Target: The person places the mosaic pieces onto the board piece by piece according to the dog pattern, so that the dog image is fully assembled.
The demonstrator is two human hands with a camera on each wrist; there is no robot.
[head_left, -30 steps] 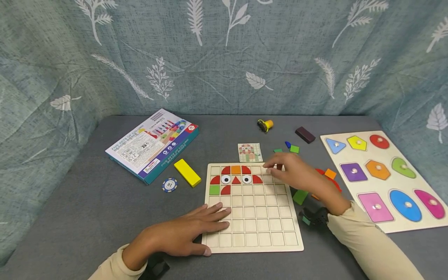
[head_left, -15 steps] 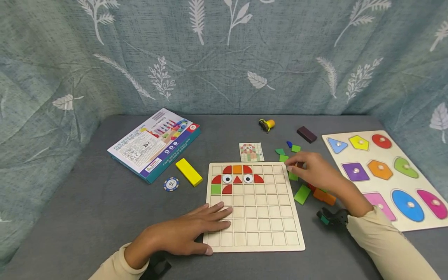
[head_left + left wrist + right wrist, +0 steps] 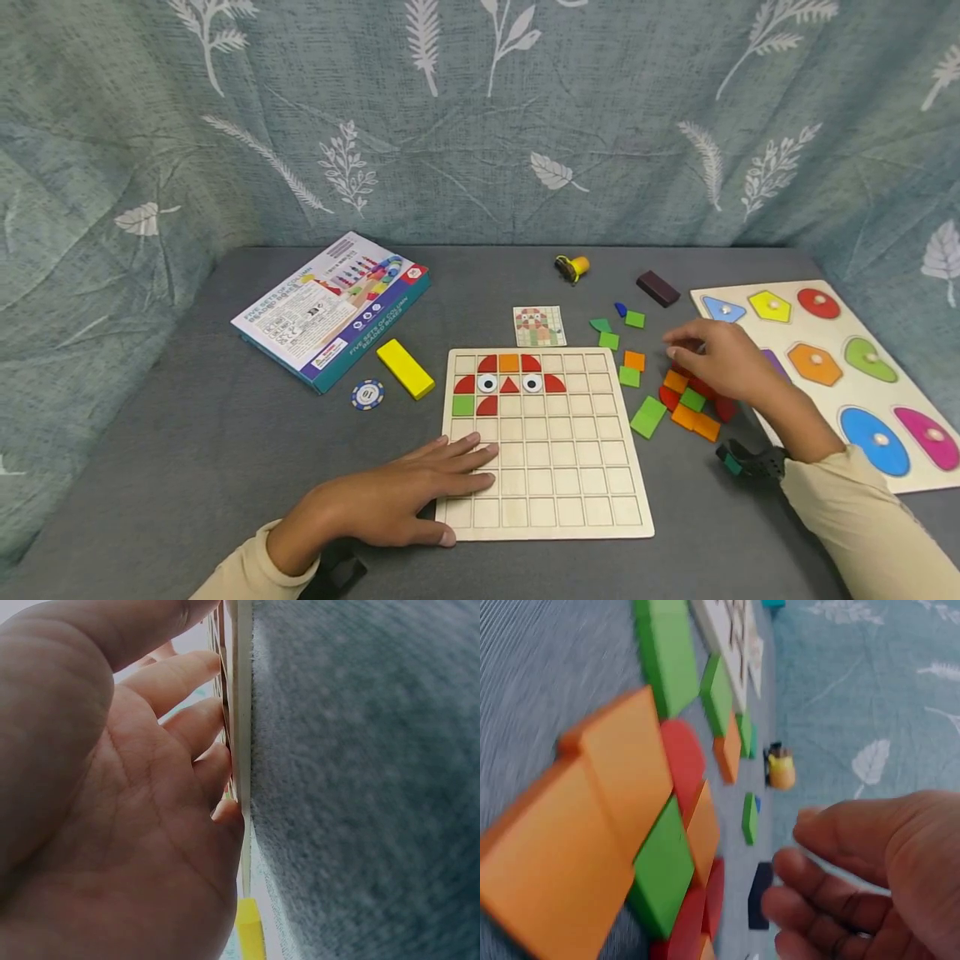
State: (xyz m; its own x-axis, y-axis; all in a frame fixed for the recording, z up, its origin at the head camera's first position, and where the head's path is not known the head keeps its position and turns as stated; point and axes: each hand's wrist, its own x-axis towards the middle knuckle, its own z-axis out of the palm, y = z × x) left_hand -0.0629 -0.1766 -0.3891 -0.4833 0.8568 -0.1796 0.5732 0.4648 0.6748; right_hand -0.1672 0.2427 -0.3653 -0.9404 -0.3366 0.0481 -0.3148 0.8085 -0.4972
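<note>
A wooden grid board point(image 3: 562, 454) lies at the front middle, with red, orange, green and eye-printed tiles in its upper left squares. My left hand point(image 3: 408, 492) rests with spread fingers on its lower left corner; the left wrist view shows the fingers along the board's edge. My right hand point(image 3: 720, 362) hovers over a pile of loose red, orange and green tiles point(image 3: 693, 400). Its fingers are loosely bent, and in the right wrist view nothing shows between thumb and fingertips point(image 3: 795, 859). An orange tile point(image 3: 633, 360) lies beside the board's right edge, by a green tile point(image 3: 629, 377).
A small pattern card point(image 3: 539, 326) lies behind the board. To the left are a yellow block point(image 3: 406, 369), a poker chip point(image 3: 367, 394) and a boxed game point(image 3: 330, 308). A knobbed shape puzzle point(image 3: 825, 333), a dark block point(image 3: 657, 289) and a yellow-black toy point(image 3: 572, 268) lie right and back.
My right hand has moved right from above the board's upper right corner to over the loose tiles. An orange tile now shows near the board's right edge. The left hand stays put.
</note>
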